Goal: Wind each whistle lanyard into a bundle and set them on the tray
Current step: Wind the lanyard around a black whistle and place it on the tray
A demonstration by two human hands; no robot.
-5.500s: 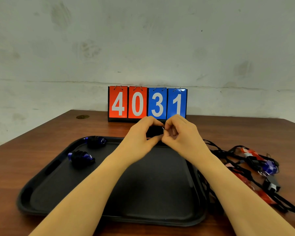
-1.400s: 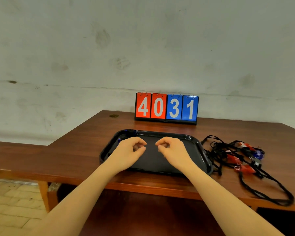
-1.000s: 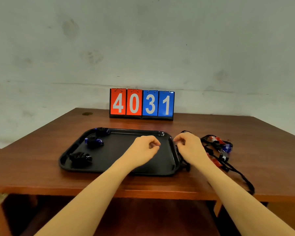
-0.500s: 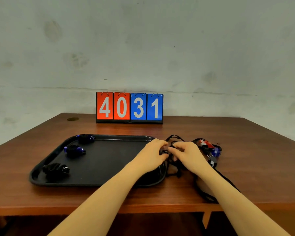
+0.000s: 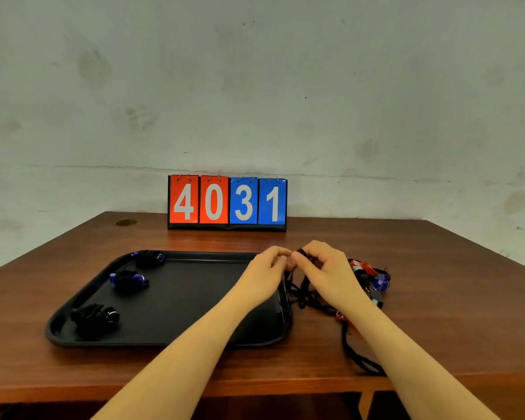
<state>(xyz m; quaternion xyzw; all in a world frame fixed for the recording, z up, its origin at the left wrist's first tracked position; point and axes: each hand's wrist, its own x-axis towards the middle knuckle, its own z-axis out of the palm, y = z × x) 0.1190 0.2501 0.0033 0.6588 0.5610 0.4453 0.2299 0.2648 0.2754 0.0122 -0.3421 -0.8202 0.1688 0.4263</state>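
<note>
A black tray (image 5: 176, 331) lies on the wooden table. Three wound lanyard bundles rest along its left side: one at the far corner (image 5: 149, 258), one below it (image 5: 130, 278), one near the front (image 5: 94, 317). Just past the tray's right rim, my left hand (image 5: 265, 274) and my right hand (image 5: 323, 272) meet, both pinching a black lanyard cord (image 5: 300, 294) lifted from a tangled pile of loose lanyards with red and blue whistles (image 5: 372, 277). The cord hangs down from my fingers to the table.
A flip scoreboard (image 5: 227, 203) reading 4031 stands at the back of the table against the wall. A long black cord loop (image 5: 356, 357) trails from the pile toward the table's front edge on the right.
A third bundle now lies on the tray. Both hands moved right to the loose pile and have lifted a black cord a little above the table.
</note>
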